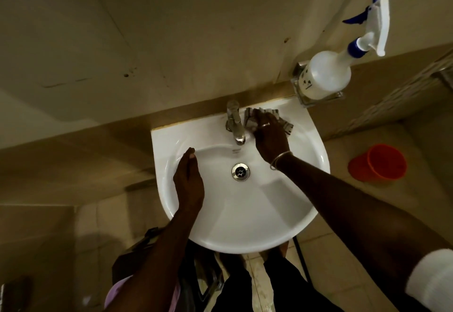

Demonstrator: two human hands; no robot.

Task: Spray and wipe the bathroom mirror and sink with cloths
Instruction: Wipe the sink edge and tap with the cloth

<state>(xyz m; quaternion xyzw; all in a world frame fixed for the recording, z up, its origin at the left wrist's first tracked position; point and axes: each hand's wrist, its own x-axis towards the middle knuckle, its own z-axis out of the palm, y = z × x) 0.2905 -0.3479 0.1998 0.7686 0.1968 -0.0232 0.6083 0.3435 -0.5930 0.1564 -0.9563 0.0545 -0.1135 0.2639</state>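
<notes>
A white wall-hung sink (306,189) fills the middle of the view, with a chrome tap (234,123) at its back and a metal drain (240,171) in the bowl. My right hand (269,137) presses a grey patterned cloth (285,125) onto the sink's back ledge, just right of the tap. My left hand (188,184) rests flat on the bowl's left rim, fingers together, holding nothing. A white spray bottle (326,76) with a blue and white trigger head stands in a holder on the wall, above the sink's right corner. No mirror is in view.
An orange bucket (378,163) stands on the tiled floor to the right of the sink. Beige tiled wall runs behind the sink. A dark bag (137,255) hangs near my left side below the bowl. My legs and feet show under the sink.
</notes>
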